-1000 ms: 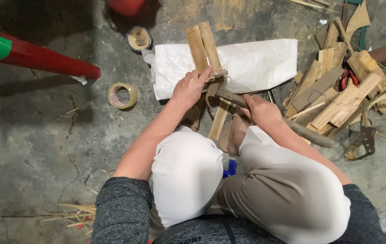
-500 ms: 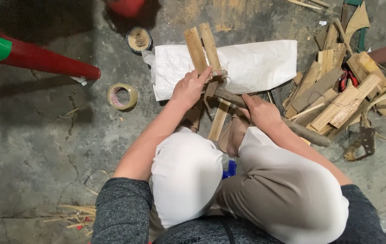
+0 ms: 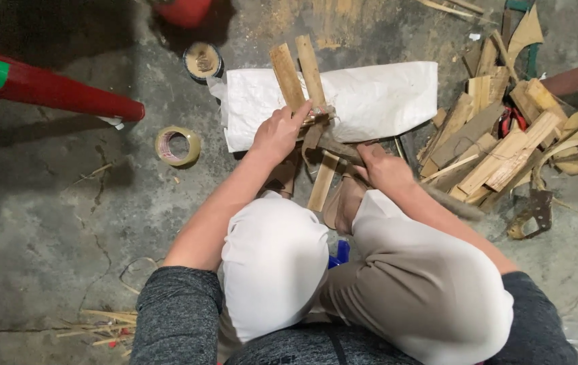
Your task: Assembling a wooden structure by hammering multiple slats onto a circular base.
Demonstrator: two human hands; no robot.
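Wood slats [image 3: 299,78], two of them side by side, lying across the white sack [image 3: 377,98] and sticking out past its far edge, tilted slightly leftward. Gripped at their near end by the left hand [image 3: 279,132], fingers curled over the slats at the sack's near edge. Right hand [image 3: 383,165] closed around a dark tool handle [image 3: 336,147], just off the sack's near edge, the tool's head meeting the slats beside the left hand; what kind of tool, hard to tell. One more slat [image 3: 321,181] pointing back from the sack toward the knees, between both hands.

White sack flat on the concrete floor [image 3: 52,223], mouth not visible, contents impossible to judge.

Right of the sack: heap of wood offcuts [image 3: 498,152], touching and overlapping one another, a red-handled tool [image 3: 509,118] half buried among them. Curved dark metal piece [image 3: 532,213] at the heap's near side.

Left of the sack: roll of tape [image 3: 178,146] lying flat, well apart. Second roll [image 3: 202,61] near the sack's far left corner. Red pole with a green band [image 3: 45,86] farther left, slanting across the floor. Red object [image 3: 184,10] beyond the sack, cut off by the frame's top edge.

Near side of the sack: bent knees in pale trousers [image 3: 275,257], a blue thing [image 3: 339,251] peeking between them. Thin splinters [image 3: 103,324] far off to the near left.
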